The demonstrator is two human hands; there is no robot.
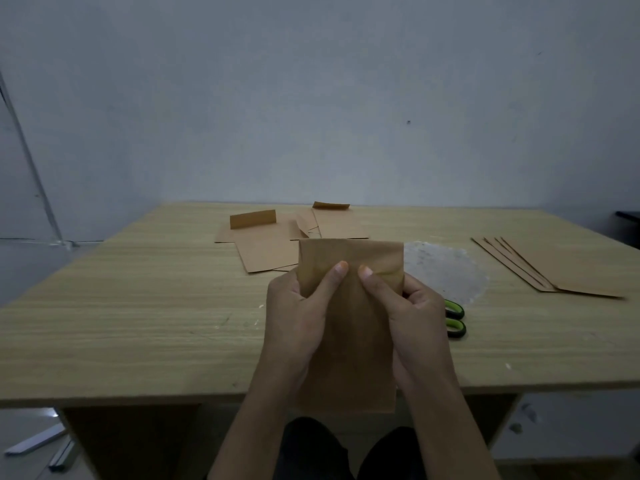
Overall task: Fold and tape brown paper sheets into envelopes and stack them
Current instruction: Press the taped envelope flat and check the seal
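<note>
Left hand (294,317) and right hand (419,320) pinch brown sheet (356,341) over table edge (138,396).

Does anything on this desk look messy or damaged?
Two things. A whitish, scuffed patch mars the table top right of the held paper, as if the surface is worn away. And the finished envelopes at the far side lie scattered and overlapping, flaps sticking up, not stacked.
</note>
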